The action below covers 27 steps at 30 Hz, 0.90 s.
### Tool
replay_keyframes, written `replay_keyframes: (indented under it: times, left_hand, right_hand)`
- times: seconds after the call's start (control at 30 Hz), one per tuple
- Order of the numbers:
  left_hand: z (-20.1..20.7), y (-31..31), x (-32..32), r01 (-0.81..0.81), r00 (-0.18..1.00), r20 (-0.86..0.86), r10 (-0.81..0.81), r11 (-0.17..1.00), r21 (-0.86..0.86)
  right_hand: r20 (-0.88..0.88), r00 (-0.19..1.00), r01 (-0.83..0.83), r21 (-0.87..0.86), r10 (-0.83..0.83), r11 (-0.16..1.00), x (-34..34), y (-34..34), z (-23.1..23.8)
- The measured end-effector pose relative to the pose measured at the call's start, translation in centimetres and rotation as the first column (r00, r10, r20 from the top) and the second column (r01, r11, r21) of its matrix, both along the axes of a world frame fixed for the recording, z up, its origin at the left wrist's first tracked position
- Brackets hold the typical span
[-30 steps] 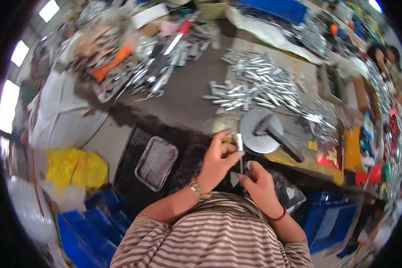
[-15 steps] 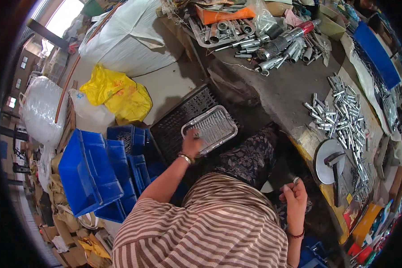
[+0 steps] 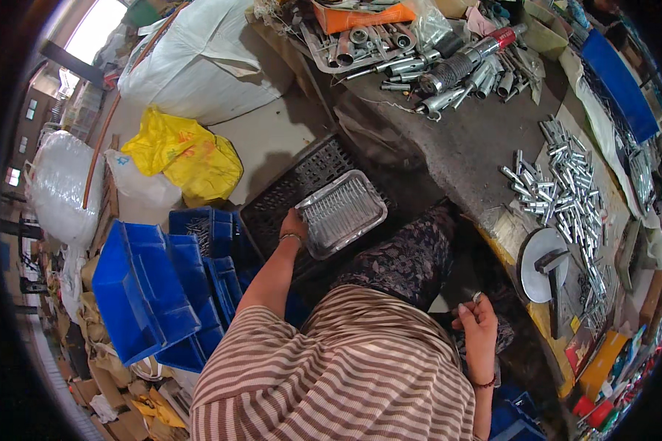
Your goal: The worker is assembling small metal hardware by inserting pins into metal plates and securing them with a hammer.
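My left hand [image 3: 294, 223] is closed on the left edge of a shallow silver metal tray [image 3: 354, 238]. Thin shiny pieces or ridges run in rows across the tray's bottom; I cannot tell which. Under the tray is a black plastic crate [image 3: 290, 178] with a perforated surface. My right hand [image 3: 478, 329] hangs beside the workbench with its fingers curled in and thumb against them. A small silver glint shows at its fingertips, a ring or a little metal part.
The workbench [image 3: 456, 158] to the right bears a heap of short metal tubes [image 3: 566, 198], a round metal disc [image 3: 543, 266] and socket tools [image 3: 449, 73]. Stacked blue bins [image 3: 143, 294] stand at left, near a yellow bag [image 3: 191, 158] and a big white sack [image 3: 198, 66].
My left hand has moved from over the tray to its left edge and now grips it. The right hand stays curled in nearly the same place.
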<state>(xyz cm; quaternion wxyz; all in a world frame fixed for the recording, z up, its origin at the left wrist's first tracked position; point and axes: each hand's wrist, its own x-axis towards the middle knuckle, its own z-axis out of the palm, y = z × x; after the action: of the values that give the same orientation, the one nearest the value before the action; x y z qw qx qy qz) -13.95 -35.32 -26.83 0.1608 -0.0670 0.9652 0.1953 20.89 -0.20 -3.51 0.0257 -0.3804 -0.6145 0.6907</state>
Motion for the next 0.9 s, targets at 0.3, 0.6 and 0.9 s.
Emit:
replay_keyframes:
  times: [0.3,0.6,0.9]
  left_hand:
    - [3.9,-0.3,-1.0,-0.160,0.974,-0.142,0.178,0.978,0.131]
    - [16.2,10.8,-3.1,0.176,0.883,-0.425,0.200,0.698,0.694]
    - [30.0,31.9,7.7,0.826,0.557,-0.647,-0.521,0.264,0.498]
  right_hand:
    - [0.027,1.000,0.001,-0.009,-0.001,1.000,0.1,0.0,-0.4]
    - [-0.064,0.997,-0.048,0.050,0.051,0.998,0.0,-0.1,-2.6]
    - [-0.117,0.992,0.057,0.094,-0.046,0.994,2.6,0.0,-1.4]
